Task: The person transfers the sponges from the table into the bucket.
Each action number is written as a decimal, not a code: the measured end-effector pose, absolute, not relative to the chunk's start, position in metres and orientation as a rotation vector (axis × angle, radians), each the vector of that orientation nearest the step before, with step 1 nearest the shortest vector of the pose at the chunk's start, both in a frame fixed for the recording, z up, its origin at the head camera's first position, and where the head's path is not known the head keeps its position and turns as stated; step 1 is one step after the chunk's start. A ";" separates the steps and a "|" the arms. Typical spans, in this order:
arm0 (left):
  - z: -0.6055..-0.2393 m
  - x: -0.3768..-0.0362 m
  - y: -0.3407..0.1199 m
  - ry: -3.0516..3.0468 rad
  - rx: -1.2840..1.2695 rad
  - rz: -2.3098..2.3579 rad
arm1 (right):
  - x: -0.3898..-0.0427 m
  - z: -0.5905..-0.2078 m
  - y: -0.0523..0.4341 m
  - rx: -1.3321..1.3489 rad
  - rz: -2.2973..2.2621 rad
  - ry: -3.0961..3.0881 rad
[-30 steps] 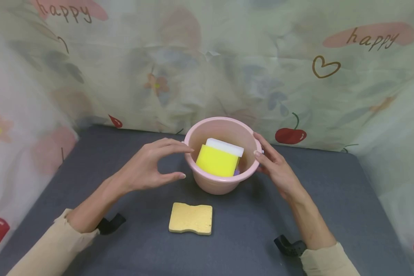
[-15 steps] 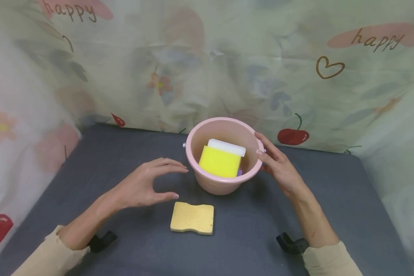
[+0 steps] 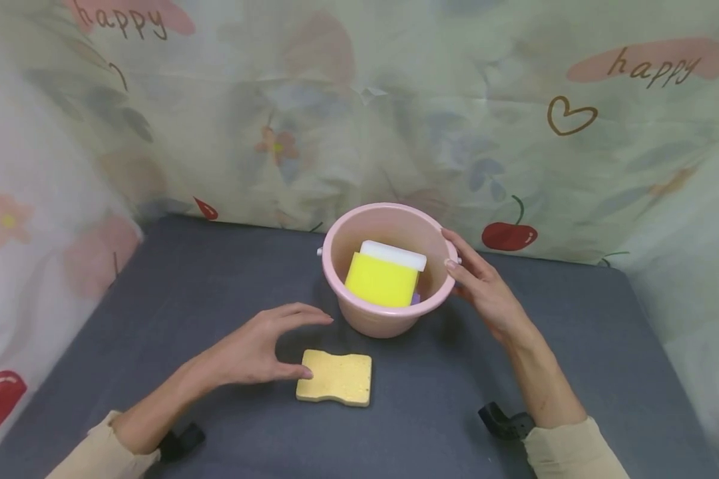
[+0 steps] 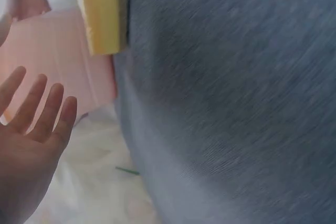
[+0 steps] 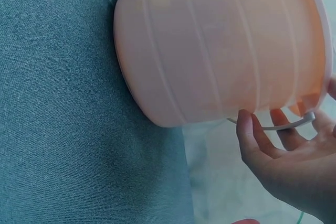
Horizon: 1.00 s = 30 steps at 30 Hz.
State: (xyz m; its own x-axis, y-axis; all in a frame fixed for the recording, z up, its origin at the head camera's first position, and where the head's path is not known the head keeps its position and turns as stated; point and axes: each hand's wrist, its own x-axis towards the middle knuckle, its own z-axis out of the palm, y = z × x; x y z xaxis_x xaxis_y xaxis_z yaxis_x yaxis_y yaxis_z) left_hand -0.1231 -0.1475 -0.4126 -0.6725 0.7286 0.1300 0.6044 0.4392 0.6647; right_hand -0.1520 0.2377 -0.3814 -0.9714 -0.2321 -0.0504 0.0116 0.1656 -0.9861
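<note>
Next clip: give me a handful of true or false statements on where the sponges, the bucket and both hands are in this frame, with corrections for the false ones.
1. A yellow sponge stands inside the pink bucket. True.
2. The left hand grips the bucket's rim. False: it is down by the flat tan sponge on the grey table, thumb at the sponge's edge.
3. The right hand rests against the bucket's side. True.
4. The tan sponge lies in the bucket. False: it lies on the table in front of the bucket.
5. The bucket is tipped over. False: it stands upright.
</note>
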 end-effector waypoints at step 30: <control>-0.446 -0.108 -0.132 2.375 1.074 0.813 | -0.152 -0.381 0.236 -0.197 -1.913 2.247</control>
